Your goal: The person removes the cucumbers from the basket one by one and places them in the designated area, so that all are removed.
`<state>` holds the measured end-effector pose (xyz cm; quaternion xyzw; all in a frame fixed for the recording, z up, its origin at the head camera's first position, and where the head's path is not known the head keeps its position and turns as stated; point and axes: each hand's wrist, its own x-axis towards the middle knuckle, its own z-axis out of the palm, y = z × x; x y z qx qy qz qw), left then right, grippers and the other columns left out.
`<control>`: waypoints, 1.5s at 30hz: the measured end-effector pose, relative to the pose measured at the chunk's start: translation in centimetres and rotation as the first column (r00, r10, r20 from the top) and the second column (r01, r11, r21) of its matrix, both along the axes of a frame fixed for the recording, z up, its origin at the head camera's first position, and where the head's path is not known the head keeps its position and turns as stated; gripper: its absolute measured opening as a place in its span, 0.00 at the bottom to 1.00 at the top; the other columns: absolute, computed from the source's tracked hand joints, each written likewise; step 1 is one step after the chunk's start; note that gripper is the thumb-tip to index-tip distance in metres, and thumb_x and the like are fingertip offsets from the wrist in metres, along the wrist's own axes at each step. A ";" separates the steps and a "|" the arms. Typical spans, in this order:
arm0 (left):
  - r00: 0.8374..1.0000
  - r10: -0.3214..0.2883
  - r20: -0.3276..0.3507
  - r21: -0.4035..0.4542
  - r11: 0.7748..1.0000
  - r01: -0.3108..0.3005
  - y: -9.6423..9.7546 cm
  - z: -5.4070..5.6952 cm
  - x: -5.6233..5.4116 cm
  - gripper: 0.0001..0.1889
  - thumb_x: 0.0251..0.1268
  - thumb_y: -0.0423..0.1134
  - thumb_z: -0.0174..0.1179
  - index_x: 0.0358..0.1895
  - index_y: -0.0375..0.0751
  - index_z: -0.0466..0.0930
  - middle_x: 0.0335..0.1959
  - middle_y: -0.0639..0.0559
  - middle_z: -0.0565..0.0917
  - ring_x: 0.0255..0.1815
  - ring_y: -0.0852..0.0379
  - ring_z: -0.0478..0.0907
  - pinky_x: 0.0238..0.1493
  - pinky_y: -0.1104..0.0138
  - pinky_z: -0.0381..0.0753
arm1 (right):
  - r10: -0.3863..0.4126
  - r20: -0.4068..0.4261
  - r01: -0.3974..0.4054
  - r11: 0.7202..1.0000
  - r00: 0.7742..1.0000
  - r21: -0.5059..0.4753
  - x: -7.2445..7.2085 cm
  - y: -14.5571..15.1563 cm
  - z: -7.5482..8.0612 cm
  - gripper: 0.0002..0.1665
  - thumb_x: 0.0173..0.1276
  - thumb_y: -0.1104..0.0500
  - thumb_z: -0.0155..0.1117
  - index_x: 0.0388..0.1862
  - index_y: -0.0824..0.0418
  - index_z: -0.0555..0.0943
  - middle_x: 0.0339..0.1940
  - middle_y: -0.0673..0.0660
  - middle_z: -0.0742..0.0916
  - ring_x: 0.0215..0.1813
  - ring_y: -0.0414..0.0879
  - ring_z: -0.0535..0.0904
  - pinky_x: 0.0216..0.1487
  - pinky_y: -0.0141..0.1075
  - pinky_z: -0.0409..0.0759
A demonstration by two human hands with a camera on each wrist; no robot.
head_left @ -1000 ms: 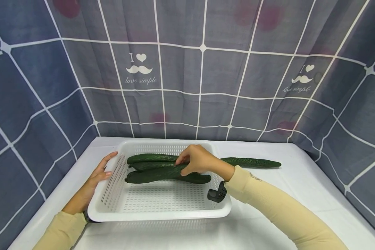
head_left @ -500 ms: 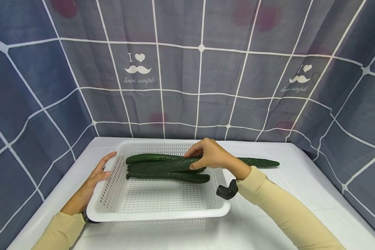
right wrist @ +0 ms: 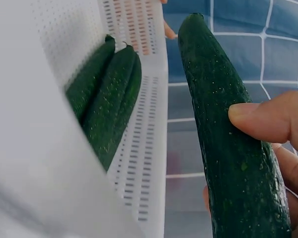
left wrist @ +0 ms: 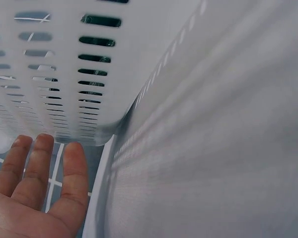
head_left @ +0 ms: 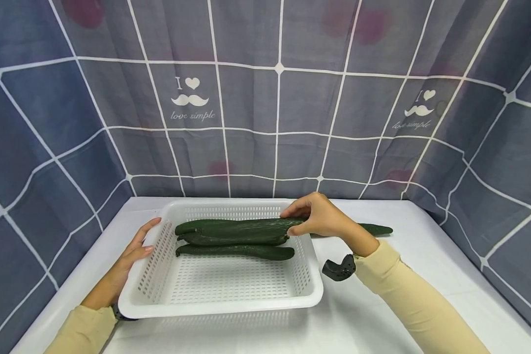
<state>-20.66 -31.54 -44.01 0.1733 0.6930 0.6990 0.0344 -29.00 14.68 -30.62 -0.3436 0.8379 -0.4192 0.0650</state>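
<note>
My right hand (head_left: 319, 216) grips a long dark green cucumber (right wrist: 228, 124) near one end, above the back right of a white slotted plastic basket (head_left: 230, 310). The right wrist view shows the thumb lying along one side of its skin and fingers behind. Below it, more cucumbers (head_left: 243, 251) lie side by side inside the basket, partly hidden in the head view. Against the basket's left wall rests my left hand (head_left: 130, 253); its fingers (left wrist: 38, 171) are extended in the left wrist view.
Another cucumber (head_left: 376, 229) lies on the white tabletop (head_left: 380, 211) right of the basket, partly behind the right hand. A grey-blue checked curtain (head_left: 256, 98) encloses the back and both sides.
My right hand has moved right and slightly up, drawing the gripped cucumber along above the others. The left hand stays at the basket's left side; the view has shifted slightly.
</note>
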 end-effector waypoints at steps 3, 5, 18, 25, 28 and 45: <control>1.000 -0.003 0.013 0.002 1.000 0.003 0.0 -0.1 0.0 0.35 0.81 0.40 0.40 0.86 0.72 0.48 0.78 0.59 0.53 0.68 0.61 0.67 0.57 0.56 0.76 | -0.018 0.008 0.018 1.000 1.000 -0.019 0.0 1.0 -0.1 0.19 0.56 0.69 0.82 0.49 0.68 0.92 0.46 0.57 0.94 0.49 0.46 0.91 0.53 0.37 0.86; 1.000 -0.003 0.016 0.003 1.000 0.003 0.0 -0.1 0.0 0.35 0.82 0.40 0.40 0.86 0.73 0.48 0.78 0.60 0.53 0.68 0.62 0.67 0.57 0.57 0.76 | -0.028 0.015 0.028 0.999 1.000 -0.025 0.1 1.8 -0.2 0.20 0.55 0.69 0.82 0.49 0.68 0.92 0.45 0.57 0.94 0.46 0.44 0.91 0.50 0.35 0.86; 0.999 0.004 0.037 -0.023 1.000 -0.003 -0.3 -0.6 0.0 0.34 0.84 0.41 0.38 0.86 0.72 0.45 0.81 0.55 0.47 0.69 0.63 0.67 0.57 0.58 0.76 | -0.051 0.049 0.055 0.996 0.997 -0.067 0.4 5.7 -0.8 0.21 0.53 0.72 0.82 0.48 0.73 0.90 0.42 0.60 0.93 0.39 0.40 0.88 0.43 0.33 0.85; 0.999 0.015 0.048 -0.017 1.000 -0.014 -0.4 -0.9 -0.1 0.35 0.82 0.42 0.39 0.86 0.75 0.45 0.80 0.56 0.48 0.68 0.61 0.66 0.55 0.52 0.76 | -0.047 0.040 0.051 0.993 0.998 -0.109 0.4 7.2 -1.2 0.21 0.53 0.74 0.80 0.48 0.74 0.90 0.41 0.61 0.93 0.37 0.39 0.87 0.41 0.32 0.85; 0.999 -0.014 0.046 0.001 1.000 0.014 -0.5 -0.8 -0.2 0.35 0.83 0.42 0.38 0.86 0.75 0.44 0.79 0.57 0.48 0.68 0.61 0.66 0.56 0.53 0.76 | -0.060 0.032 0.063 0.991 0.998 -0.119 0.4 8.0 -1.5 0.21 0.53 0.74 0.80 0.48 0.75 0.90 0.40 0.61 0.93 0.36 0.38 0.87 0.40 0.31 0.85; 0.998 0.030 0.060 -0.050 0.998 -0.028 -0.3 -0.5 -0.4 0.35 0.82 0.42 0.38 0.85 0.75 0.44 0.82 0.50 0.43 0.68 0.61 0.64 0.55 0.55 0.75 | -0.109 0.003 0.108 0.983 0.994 -0.147 1.1 12.0 -2.3 0.20 0.56 0.73 0.80 0.49 0.74 0.90 0.43 0.51 0.93 0.40 0.39 0.89 0.42 0.32 0.86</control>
